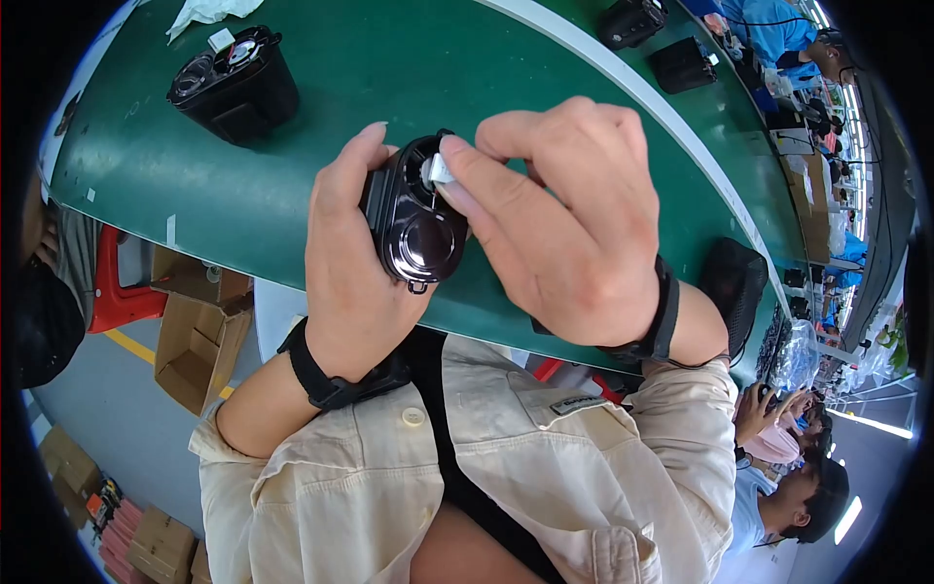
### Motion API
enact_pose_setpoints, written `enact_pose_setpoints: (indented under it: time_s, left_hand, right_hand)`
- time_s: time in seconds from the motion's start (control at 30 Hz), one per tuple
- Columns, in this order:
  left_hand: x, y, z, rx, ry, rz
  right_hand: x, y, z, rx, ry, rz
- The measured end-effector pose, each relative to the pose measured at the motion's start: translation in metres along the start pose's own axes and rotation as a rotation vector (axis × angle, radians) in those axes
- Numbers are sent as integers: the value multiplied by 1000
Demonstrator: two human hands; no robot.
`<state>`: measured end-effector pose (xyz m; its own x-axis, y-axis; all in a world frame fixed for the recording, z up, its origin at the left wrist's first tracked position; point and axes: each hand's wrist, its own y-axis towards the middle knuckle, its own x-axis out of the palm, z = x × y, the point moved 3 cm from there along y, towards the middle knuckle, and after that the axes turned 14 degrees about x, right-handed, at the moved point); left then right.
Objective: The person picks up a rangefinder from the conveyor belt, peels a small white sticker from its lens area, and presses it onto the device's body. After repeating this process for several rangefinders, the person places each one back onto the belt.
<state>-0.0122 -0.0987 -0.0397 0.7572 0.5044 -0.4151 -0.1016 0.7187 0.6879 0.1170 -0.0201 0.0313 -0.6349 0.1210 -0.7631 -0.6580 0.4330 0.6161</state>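
My left hand (352, 248) is wrapped round a glossy black camera-like housing (420, 229), which has a round lens-like dome at its near end and a round opening at its far end. Between the thumb and forefinger of my right hand (574, 214) is a small white tab (441, 169), pinched at that far opening. Whether the tab is fixed to the housing I cannot tell. A similar black housing (236, 92) stands at the far left of the table, with a white piece sticking up from its top.
The green table (321, 58) has a pale rail (671, 107) across it. Beyond the rail are more black housings (684, 65). A black mesh pouch (732, 277) lies to my right. On the left are a red stool (122, 282) and an open carton (199, 346). Other people sit at the right.
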Motion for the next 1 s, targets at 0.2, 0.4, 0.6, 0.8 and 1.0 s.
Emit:
enact_pose_setpoints:
  time_s: [0.2, 0.4, 0.6, 0.8, 1.0]
  left_hand:
    - [0, 2, 0, 48, -19, 22]
    - [-2, -1, -1, 41, 2, 30]
    - [-3, 1, -1, 47, 74, 21]
    - [-3, 0, -2, -29, -113, -12]
    - [-1, 0, -1, -5, -124, -28]
  right_hand:
    - [7, -5, -2, -24, 76, 45]
    - [3, -7, -26, 89, -81, -48]
    - [-3, 5, -10, 115, -34, -172]
    - [26, -2, 27, 665, 974, -423]
    - [36, -5, 17, 917, 1393, -673]
